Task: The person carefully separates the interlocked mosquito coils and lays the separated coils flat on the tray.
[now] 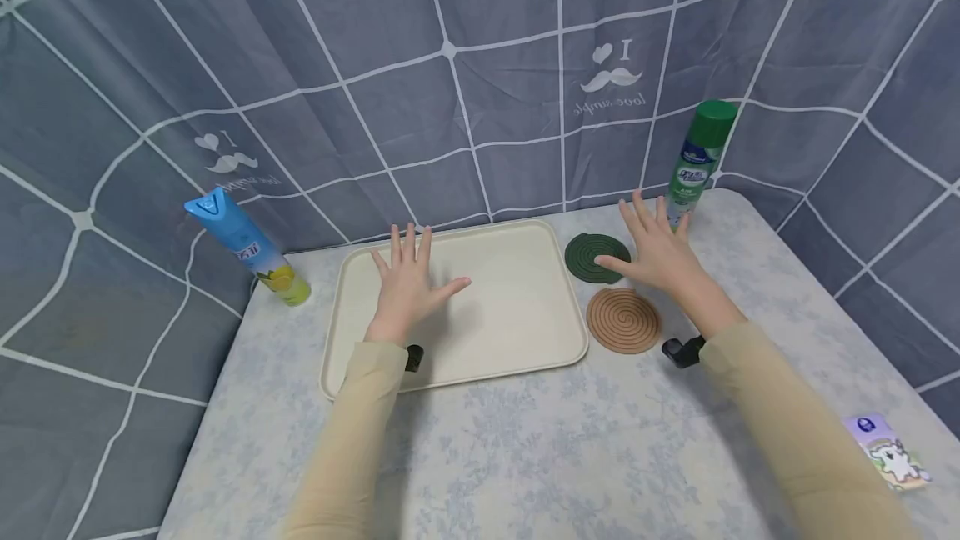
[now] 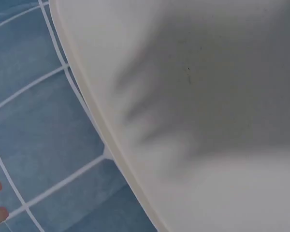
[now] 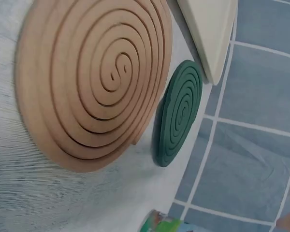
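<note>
My left hand (image 1: 407,292) hovers with spread fingers over the cream tray (image 1: 510,290), holding nothing; its shadow falls on the tray floor in the left wrist view. My right hand (image 1: 660,252) is also spread and holds nothing, above the right part of the table. Its thumb overlaps the dark green mosquito coil (image 1: 588,257) in the head view. Just below that coil lies a brown mosquito coil (image 1: 624,321), both flat beside the tray's right edge. Behind the right fingertips stands a green-capped spray can (image 1: 692,165), its base partly covered by the hand.
A blue and yellow spray can (image 1: 258,252) stands left of the tray. A purple packet with a cartoon figure (image 1: 888,452) lies at the table's right edge. The grey-blue checked curtain (image 1: 510,98) hangs behind the pale floral tabletop (image 1: 525,457).
</note>
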Tool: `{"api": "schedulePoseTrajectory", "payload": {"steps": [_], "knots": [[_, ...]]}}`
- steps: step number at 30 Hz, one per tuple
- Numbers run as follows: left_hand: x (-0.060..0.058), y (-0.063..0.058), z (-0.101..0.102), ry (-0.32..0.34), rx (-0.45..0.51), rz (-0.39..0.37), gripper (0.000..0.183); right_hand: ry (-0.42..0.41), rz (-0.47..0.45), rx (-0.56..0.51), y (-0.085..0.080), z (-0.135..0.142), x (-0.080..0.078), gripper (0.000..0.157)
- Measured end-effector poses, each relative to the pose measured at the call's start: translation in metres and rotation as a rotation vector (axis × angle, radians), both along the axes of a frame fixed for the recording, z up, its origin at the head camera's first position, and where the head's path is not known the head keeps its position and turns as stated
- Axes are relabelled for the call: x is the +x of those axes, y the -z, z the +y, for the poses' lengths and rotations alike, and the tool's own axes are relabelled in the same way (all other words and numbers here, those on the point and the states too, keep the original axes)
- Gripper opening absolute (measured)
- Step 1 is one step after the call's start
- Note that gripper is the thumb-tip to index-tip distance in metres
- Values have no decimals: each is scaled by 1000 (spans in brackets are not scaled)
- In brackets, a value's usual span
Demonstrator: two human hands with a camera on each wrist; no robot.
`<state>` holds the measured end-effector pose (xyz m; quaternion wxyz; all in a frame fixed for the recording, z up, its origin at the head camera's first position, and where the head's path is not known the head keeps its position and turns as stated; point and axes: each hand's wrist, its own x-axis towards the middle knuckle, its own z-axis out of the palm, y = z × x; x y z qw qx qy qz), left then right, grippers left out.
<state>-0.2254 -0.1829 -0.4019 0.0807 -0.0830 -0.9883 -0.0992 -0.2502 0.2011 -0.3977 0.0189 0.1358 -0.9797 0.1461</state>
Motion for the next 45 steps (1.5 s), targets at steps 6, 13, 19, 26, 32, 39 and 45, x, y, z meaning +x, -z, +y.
{"api": "schedulePoseTrajectory", "payload": {"steps": [6, 13, 19, 26, 32, 39, 45], "knots": [[3, 4, 11, 85, 64, -14, 106, -55, -33, -50, 1, 1, 8, 101], [12, 14, 31, 191, 108, -19, 98, -122, -129, -85, 9, 4, 23, 94], [20, 23, 51, 278, 136, -84, 91, -158, -276, -102, 25, 9, 31, 96], [17, 38, 85, 364, 122, -172, 82, -137, -375, -120, 40, 14, 33, 102], [12, 47, 125, 412, 102, -240, 78, -93, -398, -96, 49, 17, 31, 108], [6, 51, 169, 408, 17, -281, 83, -28, -392, -78, 55, 18, 30, 109], [8, 61, 192, 387, -95, -303, 90, 5, -438, -66, 60, 16, 29, 107]]}}
